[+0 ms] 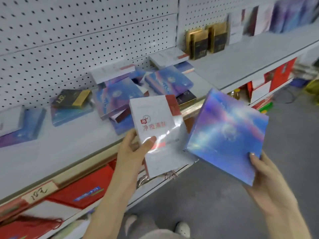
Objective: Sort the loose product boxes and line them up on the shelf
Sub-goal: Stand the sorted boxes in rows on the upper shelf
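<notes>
**Two boxes in hand, pile unsorted**

Left hand [133, 149] pinches the white box [155, 133]; right hand [265, 171] grips the blue box [227, 135] by its corner, both off the shelf [51, 152]. Shrink-wrap looks slippery, so probably light and stiff; I'd hold by the edges.

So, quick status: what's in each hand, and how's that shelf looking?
Left grip holds white box with red lettering. Right grip holds blue holographic box. Shelf: loose boxes heaped flat, unsorted; gold-black boxes upright farther right.

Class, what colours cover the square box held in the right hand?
Shiny square box: iridescent blue-purple-pink; head view.
</notes>
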A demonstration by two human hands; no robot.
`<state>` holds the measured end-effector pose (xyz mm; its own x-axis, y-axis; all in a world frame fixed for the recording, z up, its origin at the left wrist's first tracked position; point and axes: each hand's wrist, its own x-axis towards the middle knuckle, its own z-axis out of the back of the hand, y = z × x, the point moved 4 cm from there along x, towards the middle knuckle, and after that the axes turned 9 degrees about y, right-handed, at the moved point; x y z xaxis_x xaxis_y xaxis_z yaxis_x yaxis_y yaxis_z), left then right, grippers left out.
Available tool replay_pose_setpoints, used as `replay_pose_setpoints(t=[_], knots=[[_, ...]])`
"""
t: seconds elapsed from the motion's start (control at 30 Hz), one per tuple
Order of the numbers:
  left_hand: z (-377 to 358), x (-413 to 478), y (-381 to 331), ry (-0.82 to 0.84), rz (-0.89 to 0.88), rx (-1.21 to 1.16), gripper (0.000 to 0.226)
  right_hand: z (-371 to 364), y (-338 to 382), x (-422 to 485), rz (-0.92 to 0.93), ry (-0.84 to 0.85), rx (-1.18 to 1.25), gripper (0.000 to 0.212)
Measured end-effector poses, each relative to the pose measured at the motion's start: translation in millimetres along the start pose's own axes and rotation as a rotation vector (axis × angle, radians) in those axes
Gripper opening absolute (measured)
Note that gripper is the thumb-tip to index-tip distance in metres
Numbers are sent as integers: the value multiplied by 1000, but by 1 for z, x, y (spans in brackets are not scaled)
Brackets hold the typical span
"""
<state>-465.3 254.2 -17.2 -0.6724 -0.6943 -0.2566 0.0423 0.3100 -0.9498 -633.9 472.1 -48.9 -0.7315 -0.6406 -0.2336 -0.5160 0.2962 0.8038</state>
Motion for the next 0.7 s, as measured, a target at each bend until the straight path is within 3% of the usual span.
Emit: replay_pose_setpoints(t=[0.1,0.23,0.4,0.7], knots=[[-50,4,-1,53,-12,28,23,33,29,3,17,-44,23,32],[-107,24,2,102,-20,66,23,75,62,13,57,-69,-14,42],[-177,68,8,149,-32,38,21,120,102,40,134,-114,-37,37],[-308,199,10,137,-11,-33,9,201,198,160,177,-210,-116,37]])
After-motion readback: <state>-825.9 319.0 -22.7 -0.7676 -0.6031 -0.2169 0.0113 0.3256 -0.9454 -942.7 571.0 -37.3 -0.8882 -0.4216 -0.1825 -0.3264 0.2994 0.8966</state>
